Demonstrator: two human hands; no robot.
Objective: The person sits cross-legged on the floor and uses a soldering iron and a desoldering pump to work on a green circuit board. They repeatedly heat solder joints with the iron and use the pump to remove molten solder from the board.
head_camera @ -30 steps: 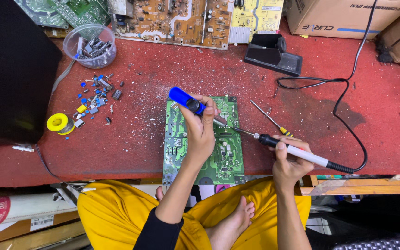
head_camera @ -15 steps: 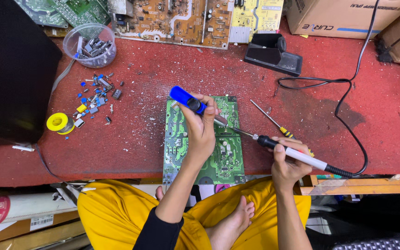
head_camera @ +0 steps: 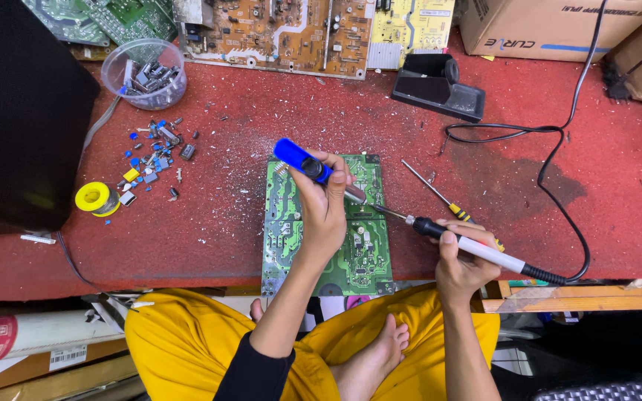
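A green circuit board lies flat on the red bench top, solder side up. My left hand grips a blue desoldering pump, its nozzle pointing down at the board near the middle. My right hand holds a soldering iron with a white and black handle; its thin metal tip reaches left and meets the board next to the pump's nozzle. A black cable runs from the iron's rear up over the bench.
A yellow-handled screwdriver lies right of the board. A black iron stand sits behind it. At left are a solder spool, loose small components and a clear bowl of parts. More circuit boards and cardboard boxes line the back.
Barely anything differs: both hands stay at the board with pump and iron tip held at the same spot.
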